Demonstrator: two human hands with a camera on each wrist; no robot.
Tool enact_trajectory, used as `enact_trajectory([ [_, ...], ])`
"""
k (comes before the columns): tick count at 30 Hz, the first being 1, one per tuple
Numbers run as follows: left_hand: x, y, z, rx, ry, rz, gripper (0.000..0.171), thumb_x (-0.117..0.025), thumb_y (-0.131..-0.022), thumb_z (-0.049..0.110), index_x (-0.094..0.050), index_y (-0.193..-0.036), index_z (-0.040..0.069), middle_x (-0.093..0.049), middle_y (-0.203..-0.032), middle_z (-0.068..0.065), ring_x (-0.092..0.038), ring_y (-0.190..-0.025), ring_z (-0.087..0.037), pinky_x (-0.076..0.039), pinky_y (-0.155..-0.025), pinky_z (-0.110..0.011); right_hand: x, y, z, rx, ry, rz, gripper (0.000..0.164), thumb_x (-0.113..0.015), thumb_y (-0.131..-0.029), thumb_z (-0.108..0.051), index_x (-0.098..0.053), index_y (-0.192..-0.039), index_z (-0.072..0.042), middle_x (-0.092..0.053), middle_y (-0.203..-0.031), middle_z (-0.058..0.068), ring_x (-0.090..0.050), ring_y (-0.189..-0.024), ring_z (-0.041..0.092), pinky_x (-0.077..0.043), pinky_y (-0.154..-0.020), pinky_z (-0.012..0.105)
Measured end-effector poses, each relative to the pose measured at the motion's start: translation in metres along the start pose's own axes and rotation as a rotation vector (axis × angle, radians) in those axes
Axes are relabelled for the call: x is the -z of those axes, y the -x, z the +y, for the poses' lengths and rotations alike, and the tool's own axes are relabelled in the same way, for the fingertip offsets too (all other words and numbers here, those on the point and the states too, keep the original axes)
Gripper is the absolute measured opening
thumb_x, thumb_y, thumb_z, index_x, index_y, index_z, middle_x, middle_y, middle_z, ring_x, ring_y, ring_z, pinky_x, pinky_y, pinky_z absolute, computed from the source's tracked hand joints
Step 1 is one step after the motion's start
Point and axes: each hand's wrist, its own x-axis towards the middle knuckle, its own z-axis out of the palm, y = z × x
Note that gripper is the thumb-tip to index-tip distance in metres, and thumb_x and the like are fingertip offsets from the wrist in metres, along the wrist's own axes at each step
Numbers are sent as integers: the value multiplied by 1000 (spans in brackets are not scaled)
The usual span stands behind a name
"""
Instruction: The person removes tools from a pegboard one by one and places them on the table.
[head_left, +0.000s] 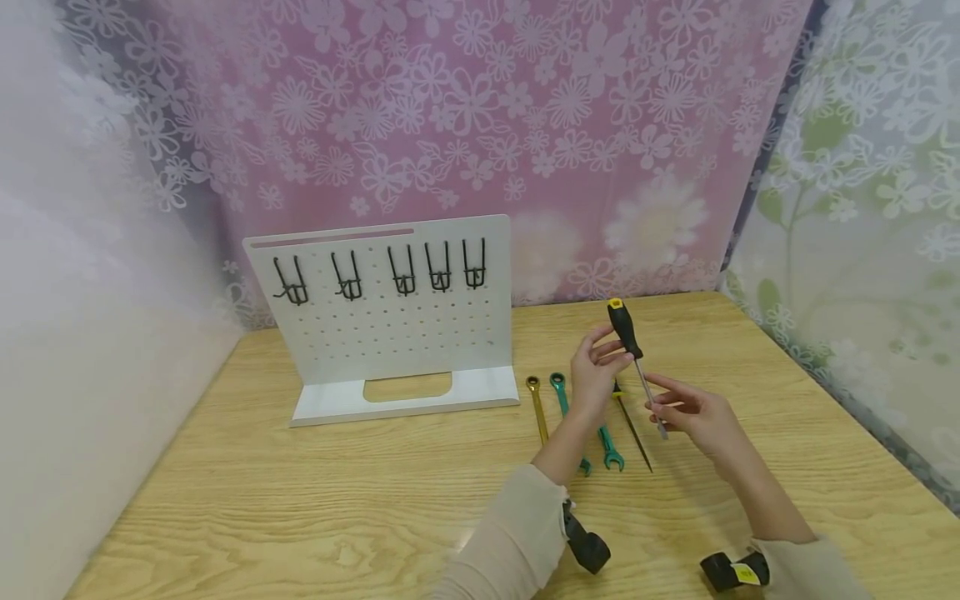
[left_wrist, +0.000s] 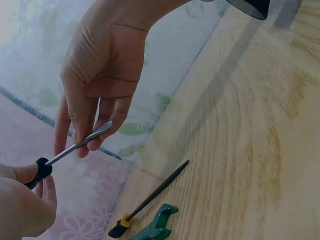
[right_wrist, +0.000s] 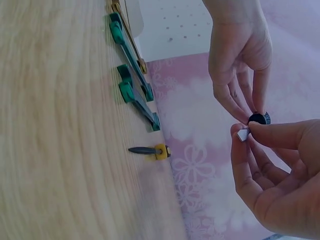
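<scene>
Both hands hold one flat-blade screwdriver (head_left: pixel 624 329) above the table, its black handle with a yellow end tilted up. My left hand (head_left: pixel 594 375) grips the lower part of the handle between thumb and fingers. Lower down, my right hand (head_left: pixel 693 414) pinches the metal shaft near the blade tip (left_wrist: pixel 104 128). Below them on the table lies a second screwdriver (head_left: pixel 633 429) with a thin dark shaft and a black and yellow handle. Left of it are two green wrenches (head_left: pixel 611 454) and a gold wrench (head_left: pixel 538 410), partly hidden by the left hand and forearm.
A white pegboard stand (head_left: pixel 405 333) with several black double hooks (head_left: pixel 439 271) stands at the back left of the wooden table (head_left: pixel 300 500). Floral curtains (head_left: pixel 465 108) hang behind and at the sides. A black wrist camera (head_left: pixel 585 540) sits on each wrist.
</scene>
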Motion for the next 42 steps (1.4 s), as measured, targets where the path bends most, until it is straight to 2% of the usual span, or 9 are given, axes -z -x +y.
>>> enact_trajectory([
  [8,-4,1,-9,71,-9,48,41,-65,-79,-10,-61,-114,12,-62,-95,-7,-61,-85,-21,-51,-77,-35,7,0,7,-30,16,-32,48,-55,-93,-12,-40,-135,4,-55,-105,26,-63,-83,22,-54,-68,28],
  [20,-8,2,-24,175,-34,22,44,-65,-79,-10,-58,-118,9,-60,-96,-6,-59,-86,-20,-48,-83,-38,19,3,18,-57,42,-77,47,-55,-93,-10,-39,-134,7,-55,-103,26,-62,-84,28,-54,-67,30],
  [28,-10,5,-35,229,-69,7,46,-64,-79,-10,-56,-121,7,-59,-97,-6,-58,-92,-23,-45,-87,-41,26,5,27,-115,12,-115,48,-52,-92,-1,-36,-135,9,-54,-100,26,-61,-85,28,-54,-67,31],
  [33,-12,7,-41,272,-66,-24,48,-64,-79,-11,-54,-123,7,-57,-100,-6,-56,-96,-24,-45,-88,-43,33,8,32,-148,-4,-131,48,-51,-91,0,-35,-135,10,-55,-98,25,-62,-84,26,-53,-67,30],
  [42,-12,9,-53,310,-51,-90,54,-63,-77,-14,-50,-127,3,-57,-109,-7,-52,-103,-27,-43,-91,-42,42,9,42,-196,-23,-173,49,-52,-93,-5,-35,-136,8,-54,-102,23,-61,-87,23,-52,-70,30],
])
